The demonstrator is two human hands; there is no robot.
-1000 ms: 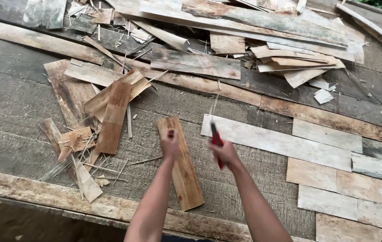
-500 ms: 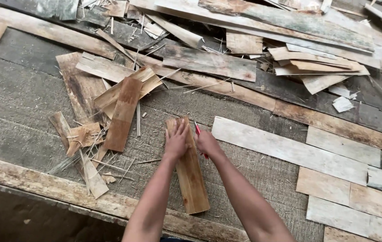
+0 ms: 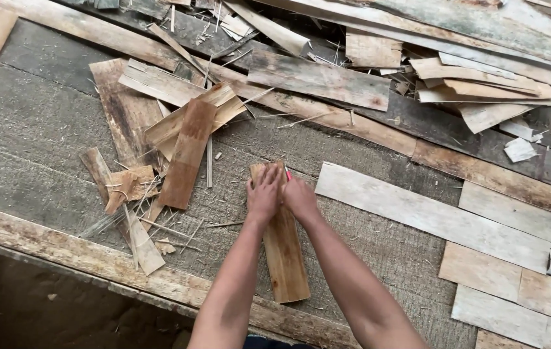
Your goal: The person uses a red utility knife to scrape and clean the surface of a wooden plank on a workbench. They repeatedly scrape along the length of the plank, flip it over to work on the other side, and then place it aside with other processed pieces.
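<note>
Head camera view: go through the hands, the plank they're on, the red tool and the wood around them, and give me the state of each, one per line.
Left hand: pressed on the far end of the wood plank, fingers closed.
Right hand: beside the left hand, gripping a red-handled tool.
Wood plank: lying flat, lengthwise toward the person.
Red-handled tool: mostly hidden, only a red tip shows.
Split wood pile: loose, overlapping pieces with splinters.
Pale boards: lying flat at right.

No packages, labels, signs or screens show anywhere; the pale scrap (image 3: pixel 519 148) toward two o'clock seems only splintered wood.
</note>
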